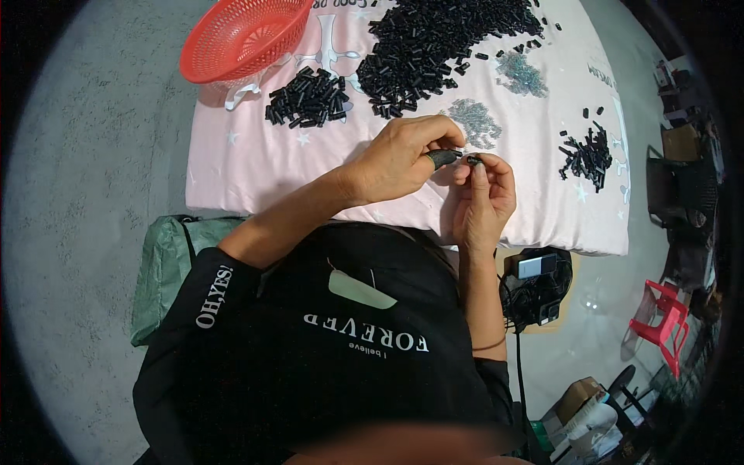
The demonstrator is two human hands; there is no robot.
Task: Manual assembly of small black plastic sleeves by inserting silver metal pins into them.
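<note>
Above the pink cloth, my left hand [399, 159] is closed in a pinch, a black cover [442, 158] showing at its thumb. What its fingertips hold is too small to make out. Close against them, my right hand [487, 203] grips a small black tube [473, 160] between thumb and fingers. Just beyond the hands lies a patch of tiny silvery, clear-looking pieces [474, 124]. A large heap of short black tubes [418, 58] spreads behind it, with a smaller pile of black tubes [308, 98] to the left.
The table has a pink patterned cloth [256, 170]. A red perforated basket [203, 62] stands at its far left. Another patch of silvery pieces [523, 74] and a pile of thin black parts [589, 159] lie right. A pink-red stool [661, 322] stands on the floor.
</note>
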